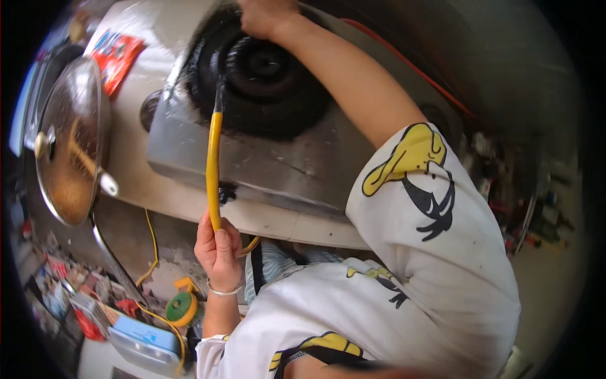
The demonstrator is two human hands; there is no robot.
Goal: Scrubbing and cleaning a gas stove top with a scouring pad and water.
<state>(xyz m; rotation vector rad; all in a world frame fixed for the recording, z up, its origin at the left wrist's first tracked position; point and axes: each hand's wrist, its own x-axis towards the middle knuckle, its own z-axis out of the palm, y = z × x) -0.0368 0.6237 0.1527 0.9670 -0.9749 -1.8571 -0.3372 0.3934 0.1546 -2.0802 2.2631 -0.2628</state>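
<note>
My left hand (218, 256) grips a yellow hose (214, 166) near the front edge of the counter. Water (219, 92) streams from the hose's upper end onto the blackened burner area (279, 121) of a metal gas stove (255, 175). The round burner (265, 64) sits in the middle of that wet, dark patch. My right hand (270, 16) reaches across to the far side of the burner. Its fingers are bent and partly cut off by the top of the picture, so whether they hold anything is hidden.
A pan with a glass lid (71, 142) stands left, its long handle (113, 260) jutting past the counter (137, 175). A red packet (116, 61) lies behind it. An orange hose (407, 61) runs behind the stove. Below are a blue-lidded box (147, 338) and a green-and-yellow reel (181, 308).
</note>
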